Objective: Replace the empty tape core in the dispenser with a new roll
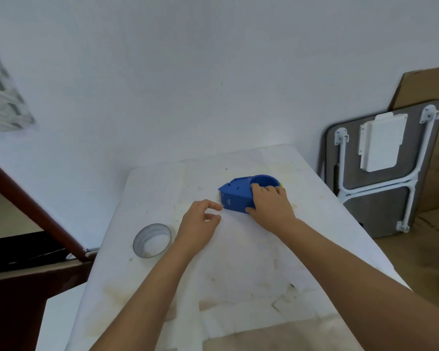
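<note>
Head view is showing my right hand (pixel 270 206) pressing down on the blue dispenser (pixel 238 192), fingers draped over its top edge near the round hub, thumb against its near side. My left hand (pixel 199 224) is hovering just beside the dispenser's pointed end, thumb and forefinger narrowly parted and holding nothing. The dispenser is lying on its side on the white table (pixel 251 262), toward the far right. A clear tape roll (pixel 152 240) is sitting well apart to the left, near the table's edge. Whether a core is sitting in the hub, I cannot tell; a sliver of yellow-green is showing behind it.

Risks I am noting: the dispenser may be sliding under one-handed pressure on this smooth surface; my left fingertips are working close to the end where a cutting blade is likely mounted; the roll, being near the edge, could be knocked off by my left forearm.
</note>
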